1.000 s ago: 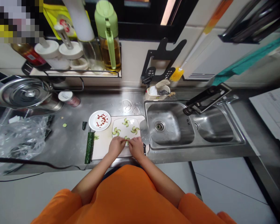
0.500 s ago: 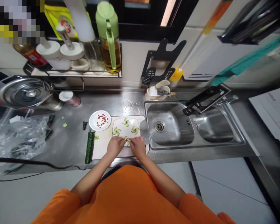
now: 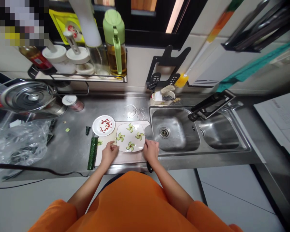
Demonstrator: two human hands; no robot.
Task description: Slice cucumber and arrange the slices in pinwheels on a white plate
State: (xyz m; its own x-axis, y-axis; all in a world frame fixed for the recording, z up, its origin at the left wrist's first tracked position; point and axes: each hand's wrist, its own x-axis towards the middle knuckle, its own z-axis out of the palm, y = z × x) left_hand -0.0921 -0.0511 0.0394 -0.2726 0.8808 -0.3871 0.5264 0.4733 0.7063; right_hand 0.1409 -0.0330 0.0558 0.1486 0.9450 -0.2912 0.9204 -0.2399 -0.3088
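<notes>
Evidently, plate (image 3: 130, 137) (squarish) between fingers (image 3: 113, 147).

One squarish plate (image 3: 130, 137) bears four cucumber pinwheels (image 3: 130, 147); one round plate (image 3: 96, 129) bears red bits (image 3: 106, 122), too small to count: two plates in all. There is one cutting board (image 3: 106, 158), one knife (image 3: 149, 167), one long cucumber piece (image 3: 92, 153), one dark stub (image 3: 87, 130) and one round slice (image 3: 67, 130). The bench (image 3: 72, 148) has two sink basins (image 3: 178, 135), one lidded pot (image 3: 21, 98) and one can (image 3: 73, 103). Two white-lidded jars (image 3: 56, 58) stand above.

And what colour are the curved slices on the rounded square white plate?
The curved slices are pale green with darker green edges, shown best in the head view.
</notes>
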